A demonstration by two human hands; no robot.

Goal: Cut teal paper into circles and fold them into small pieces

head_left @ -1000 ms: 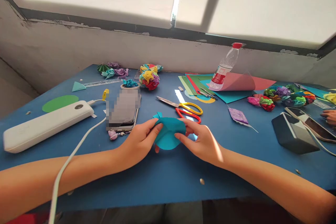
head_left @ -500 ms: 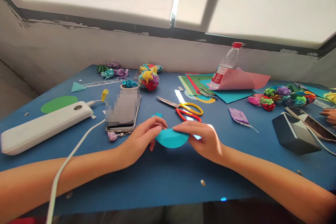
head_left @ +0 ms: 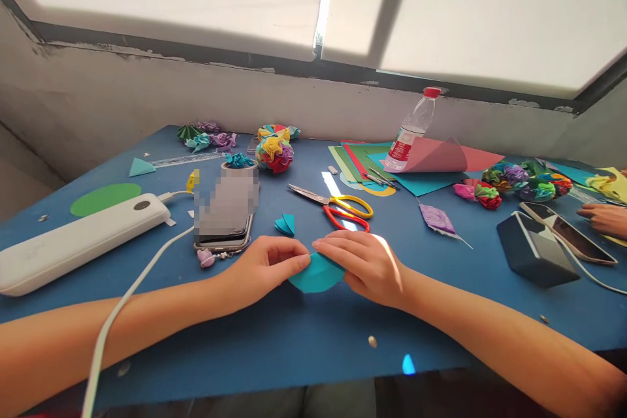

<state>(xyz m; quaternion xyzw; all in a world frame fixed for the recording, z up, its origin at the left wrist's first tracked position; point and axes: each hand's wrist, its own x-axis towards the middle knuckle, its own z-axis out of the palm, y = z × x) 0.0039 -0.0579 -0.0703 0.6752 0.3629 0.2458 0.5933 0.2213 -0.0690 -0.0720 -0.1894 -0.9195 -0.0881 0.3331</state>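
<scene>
A folded piece of turquoise paper (head_left: 316, 276), curved along its near edge, is between my hands over the front middle of the table. My left hand (head_left: 274, 261) pinches its upper left corner between thumb and fingers. Laid along the top fold, the fingers of my right hand (head_left: 365, 264) grip the paper's right side; that thumb is hidden. Just beyond my left hand lie small folded turquoise paper wedges (head_left: 285, 225). Scissors (head_left: 327, 201) with yellow and red handles rest behind my right hand.
At left are a phone (head_left: 226, 206), a white power bank (head_left: 83, 245) with a cable crossing my left forearm, and a green paper circle (head_left: 105, 200). Paper flower balls (head_left: 275, 153), a bottle (head_left: 410, 134) and coloured sheets stand behind. Right are a dark box (head_left: 536, 249) and another person's hand (head_left: 605, 217).
My right hand has slid left along the paper's fold, close to my left fingertips. The folded wedges, partly hidden before, now show fully. More of the other person's hand is in view.
</scene>
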